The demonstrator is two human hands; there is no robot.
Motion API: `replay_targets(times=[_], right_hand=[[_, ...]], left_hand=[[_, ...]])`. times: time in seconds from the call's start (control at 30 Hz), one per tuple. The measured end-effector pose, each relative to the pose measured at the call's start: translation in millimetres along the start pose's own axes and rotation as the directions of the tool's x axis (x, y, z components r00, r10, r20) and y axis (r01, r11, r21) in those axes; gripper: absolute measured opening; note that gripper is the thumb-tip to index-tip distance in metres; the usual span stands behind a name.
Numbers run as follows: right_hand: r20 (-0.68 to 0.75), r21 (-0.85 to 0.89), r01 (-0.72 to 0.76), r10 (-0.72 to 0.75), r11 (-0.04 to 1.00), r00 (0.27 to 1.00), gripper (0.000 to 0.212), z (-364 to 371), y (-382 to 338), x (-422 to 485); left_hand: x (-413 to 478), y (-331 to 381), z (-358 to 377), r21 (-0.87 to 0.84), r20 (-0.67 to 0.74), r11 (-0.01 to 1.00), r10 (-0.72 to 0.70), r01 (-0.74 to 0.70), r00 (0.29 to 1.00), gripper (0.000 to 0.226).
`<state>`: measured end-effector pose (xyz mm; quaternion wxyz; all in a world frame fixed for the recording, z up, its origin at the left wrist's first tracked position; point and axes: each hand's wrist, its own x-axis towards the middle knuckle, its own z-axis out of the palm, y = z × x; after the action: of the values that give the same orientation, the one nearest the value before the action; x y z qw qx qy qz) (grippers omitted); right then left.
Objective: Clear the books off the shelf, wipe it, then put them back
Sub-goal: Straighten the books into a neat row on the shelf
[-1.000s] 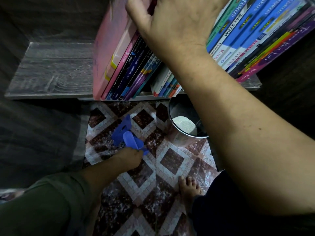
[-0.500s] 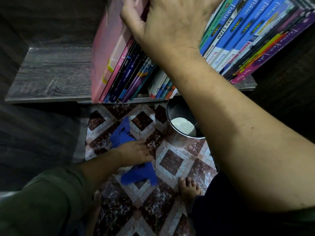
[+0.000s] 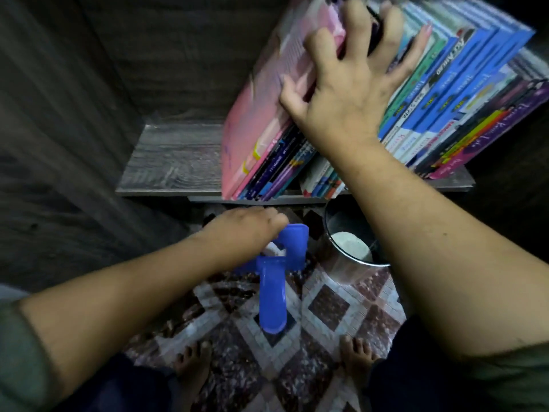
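A row of books [image 3: 439, 114] leans to the left on the grey wooden shelf [image 3: 172, 156]. A large pink book [image 3: 261, 114] stands at the row's left end. My right hand [image 3: 350, 84] lies over the tops of the leftmost books, fingers spread and bent over their upper edges, thumb on the pink cover. Below the shelf's front edge my left hand [image 3: 246, 230] grips the head of a blue plastic tool [image 3: 276, 281]; its handle points down toward me. The shelf's left half is bare.
A metal pail [image 3: 341, 230] with something white inside stands on the patterned tile floor [image 3: 326, 307] under the shelf's right part. My two bare feet [image 3: 356, 355] are at the bottom. Dark wood panels [image 3: 74, 114] close the left side.
The view has tilted up, so the book tops now show. My left hand has risen from the floor with the blue tool to just under the shelf edge. My right hand stays on the books.
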<state>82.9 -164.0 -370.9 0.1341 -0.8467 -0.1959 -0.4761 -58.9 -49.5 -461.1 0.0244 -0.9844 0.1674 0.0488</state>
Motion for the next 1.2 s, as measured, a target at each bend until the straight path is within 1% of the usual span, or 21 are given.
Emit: replay_targets(times=[0.03, 0.13, 0.2, 0.27, 0.37, 0.47, 0.6, 0.7, 0.8, 0.93, 1.0, 1.07, 1.2], right_hand=[[-0.002, -0.015, -0.011, 0.011, 1.000, 1.000, 0.046, -2, 2, 0], [0.050, 0.000, -0.013, 0.013, 1.000, 0.999, 0.046, -7, -2, 1], [0.068, 0.031, -0.015, 0.012, 0.999, 0.998, 0.046, -8, -1, 3], [0.104, 0.038, -0.025, 0.021, 0.999, 0.994, 0.046, -10, -1, 2], [0.122, 0.042, -0.023, 0.018, 0.999, 0.992, 0.046, -12, -2, 2], [0.129, 0.049, -0.022, 0.016, 0.999, 0.991, 0.046, -12, -1, 3], [0.120, 0.060, -0.026, 0.018, 0.998, 0.993, 0.046, -12, -2, 3], [0.102, 0.061, -0.020, 0.013, 0.998, 0.995, 0.045, -11, -1, 2], [0.099, 0.045, -0.016, 0.012, 0.999, 0.995, 0.045, -13, -2, 2], [0.114, 0.012, -0.038, 0.037, 0.999, 0.993, 0.045, -12, -6, 1], [0.131, -0.003, -0.046, 0.046, 0.999, 0.990, 0.049, -11, -8, 1], [0.145, -0.009, -0.055, 0.056, 0.998, 0.988, 0.051, -11, -10, 1], [0.132, -0.031, -0.069, 0.073, 0.997, 0.989, 0.051, -12, -12, 1]], left_hand=[[-3, -4, -12, 0.006, 0.037, 0.998, -0.062, 0.062, 0.997, 0.011], [-16, -13, -50, -0.004, 0.099, 0.976, -0.218, 0.219, 0.971, 0.014], [-26, -25, -69, 0.054, 0.117, 0.956, -0.292, 0.288, 0.949, 0.008], [-37, -35, -89, 0.105, 0.117, 0.927, -0.370, 0.359, 0.922, 0.015], [-50, -44, -119, 0.160, 0.085, 0.879, -0.465, 0.449, 0.881, 0.019], [-57, -51, -143, 0.195, 0.032, 0.809, -0.569, 0.554, 0.821, 0.020], [-58, -68, -163, 0.149, -0.066, 0.707, -0.691, 0.692, 0.720, 0.022], [-56, -84, -166, 0.091, -0.126, 0.652, -0.743, 0.753, 0.658, 0.027], [-50, -102, -158, 0.039, -0.133, 0.613, -0.779, 0.789, 0.612, 0.031], [-47, -125, -131, -0.012, -0.148, 0.564, -0.817, 0.826, 0.556, 0.028], [-43, -134, -117, -0.024, -0.170, 0.528, -0.839, 0.849, 0.517, 0.027], [-37, -139, -108, -0.051, -0.202, 0.493, -0.857, 0.869, 0.474, 0.030], [-21, -149, -97, -0.115, -0.287, 0.460, -0.864, 0.880, 0.414, 0.037]])
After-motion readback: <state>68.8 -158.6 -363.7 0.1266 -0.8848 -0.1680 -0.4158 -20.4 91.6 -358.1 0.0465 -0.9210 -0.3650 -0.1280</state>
